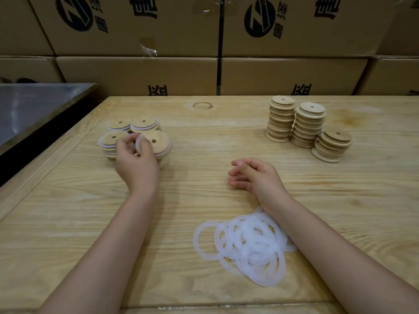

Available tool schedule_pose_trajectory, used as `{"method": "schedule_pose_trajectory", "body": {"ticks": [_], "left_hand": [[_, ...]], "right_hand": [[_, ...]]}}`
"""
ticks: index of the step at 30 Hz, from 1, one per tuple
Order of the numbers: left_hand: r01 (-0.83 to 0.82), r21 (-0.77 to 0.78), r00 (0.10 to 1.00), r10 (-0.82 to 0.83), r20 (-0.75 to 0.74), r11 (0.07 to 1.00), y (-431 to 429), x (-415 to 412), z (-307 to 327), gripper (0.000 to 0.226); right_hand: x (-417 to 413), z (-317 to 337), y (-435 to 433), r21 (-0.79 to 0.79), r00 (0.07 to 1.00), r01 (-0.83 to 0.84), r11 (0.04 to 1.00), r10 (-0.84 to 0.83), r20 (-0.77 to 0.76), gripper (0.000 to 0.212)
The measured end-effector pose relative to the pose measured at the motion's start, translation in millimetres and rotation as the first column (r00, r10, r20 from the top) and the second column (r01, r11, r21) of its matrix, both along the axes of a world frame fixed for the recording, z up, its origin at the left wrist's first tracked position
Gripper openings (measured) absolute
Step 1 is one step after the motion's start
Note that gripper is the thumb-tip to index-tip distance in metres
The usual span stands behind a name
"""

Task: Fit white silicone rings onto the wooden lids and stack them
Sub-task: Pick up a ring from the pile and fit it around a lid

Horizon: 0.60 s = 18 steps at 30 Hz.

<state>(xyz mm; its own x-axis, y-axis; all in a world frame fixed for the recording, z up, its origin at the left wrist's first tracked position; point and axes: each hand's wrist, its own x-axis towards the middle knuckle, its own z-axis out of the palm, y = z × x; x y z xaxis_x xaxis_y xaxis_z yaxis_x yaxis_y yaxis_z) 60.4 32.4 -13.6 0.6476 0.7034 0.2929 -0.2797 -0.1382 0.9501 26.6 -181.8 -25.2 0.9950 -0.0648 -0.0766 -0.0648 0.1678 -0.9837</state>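
My left hand [136, 159] reaches into a cluster of short stacks of ringed wooden lids [145, 123] at the table's left. Its fingers curl round a lid with a white ring [140, 141] held on edge between the two front stacks. My right hand [254, 175] lies on the table's middle with loosely curled fingers and holds nothing. A pile of several loose white silicone rings [244, 243] sits near the front edge, partly under my right forearm. Three stacks of bare wooden lids [309, 125] stand at the back right.
The wooden table [204, 137] has a raised border strip along its left side. A wall of cardboard boxes [140, 73] runs directly behind it. A steel surface [34, 103] lies off the table's left.
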Motion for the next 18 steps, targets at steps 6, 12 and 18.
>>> {"method": "schedule_pose_trajectory", "body": {"ticks": [6,12,18], "left_hand": [[-0.094,0.037,0.992,0.097,-0.076,0.995,27.2,13.5,-1.9,0.019],[-0.004,-0.003,0.988,0.004,-0.157,1.0,31.4,18.9,-3.9,0.027],[0.028,0.086,0.971,-0.007,-0.24,0.996,31.5,20.7,-7.7,0.054]], "right_hand": [[-0.2,1.0,-1.5,-0.002,1.0,-0.008,1.0,0.008,-0.006,0.013],[0.1,1.6,-1.8,0.003,1.0,-0.021,1.0,0.021,-0.02,0.015],[0.9,1.1,-1.0,-0.001,0.999,-0.019,1.0,0.019,-0.036,0.014]]}}
